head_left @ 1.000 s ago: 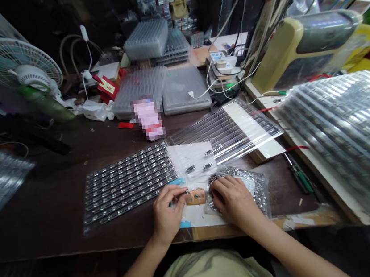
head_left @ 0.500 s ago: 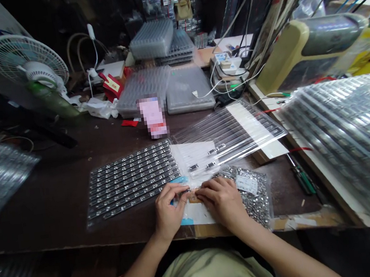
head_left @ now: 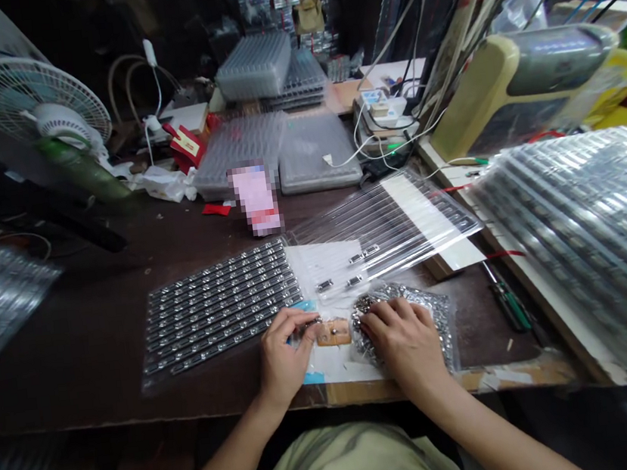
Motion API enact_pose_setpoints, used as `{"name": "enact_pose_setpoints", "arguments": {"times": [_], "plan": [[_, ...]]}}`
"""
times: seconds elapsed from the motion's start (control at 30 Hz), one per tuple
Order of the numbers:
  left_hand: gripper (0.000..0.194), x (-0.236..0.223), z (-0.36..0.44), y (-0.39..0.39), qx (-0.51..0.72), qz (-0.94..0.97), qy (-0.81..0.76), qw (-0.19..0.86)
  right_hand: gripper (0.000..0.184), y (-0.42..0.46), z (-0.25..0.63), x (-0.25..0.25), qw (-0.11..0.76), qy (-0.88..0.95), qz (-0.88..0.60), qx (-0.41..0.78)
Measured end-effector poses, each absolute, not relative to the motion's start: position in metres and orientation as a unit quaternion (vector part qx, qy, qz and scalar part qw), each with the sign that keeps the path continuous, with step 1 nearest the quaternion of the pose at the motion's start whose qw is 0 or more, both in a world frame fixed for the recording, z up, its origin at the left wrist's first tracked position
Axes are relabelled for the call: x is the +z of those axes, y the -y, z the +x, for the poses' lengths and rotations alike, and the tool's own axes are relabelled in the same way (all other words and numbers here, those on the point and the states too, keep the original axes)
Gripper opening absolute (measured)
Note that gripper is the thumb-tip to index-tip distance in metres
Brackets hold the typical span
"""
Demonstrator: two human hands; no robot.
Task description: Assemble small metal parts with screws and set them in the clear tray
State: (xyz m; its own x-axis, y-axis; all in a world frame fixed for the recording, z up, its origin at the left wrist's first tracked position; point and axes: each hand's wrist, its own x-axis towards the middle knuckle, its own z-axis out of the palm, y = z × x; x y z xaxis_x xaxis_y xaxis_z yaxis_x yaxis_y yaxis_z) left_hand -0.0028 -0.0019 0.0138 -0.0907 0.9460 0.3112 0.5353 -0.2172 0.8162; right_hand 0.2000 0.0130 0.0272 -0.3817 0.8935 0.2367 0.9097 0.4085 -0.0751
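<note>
"From the head camera, what has my left hand (head_left: 286,356) got?"

"You pinch a small metal part (head_left: 309,328) between thumb and fingers. The hand is nearly closed, and your fingers hide most of the part."

"And my right hand (head_left: 403,334)?"

"Its fingers (head_left: 383,314) curl downward, partly open, pressing on a clear bag of metal parts (head_left: 435,319) at the near right. I can't tell whether they have hold of a piece through the plastic or among the parts."

"Why is everything laid out like this?"

"It looks arranged for short reaches. The bag lies right under your right hand, and a tan pad (head_left: 333,332) sits between your hands on a white sheet (head_left: 322,264). Four metal parts (head_left: 324,285) rest farther out on that sheet. On the left, a clear tray of dark rows (head_left: 216,308) lies flat, probably kept close as a supply or finished batch. A clear ribbed tray (head_left: 397,217) lies beyond the sheet, toward the right."

"How are my arms?"

"Your forearms (head_left: 230,447) come in from the near table edge and angle toward each other, with both wrists low and your hands close together over the sheet."
</note>
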Motion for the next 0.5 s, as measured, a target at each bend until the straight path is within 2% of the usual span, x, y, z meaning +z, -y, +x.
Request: {"name": "enact_pose_setpoints", "arguments": {"times": [0.23, 0.5], "plan": [[0.010, 0.018, 0.015, -0.003, 0.415, 0.703, -0.536, 0.216, 0.015, -0.014, 0.208, 0.022, 0.197, 0.823, -0.533, 0.002], [0.012, 0.008, 0.025, -0.004, 0.366, 0.735, -0.527, 0.218, 0.021, -0.013, 0.212, 0.021, 0.233, 0.819, -0.522, 0.046]]}}
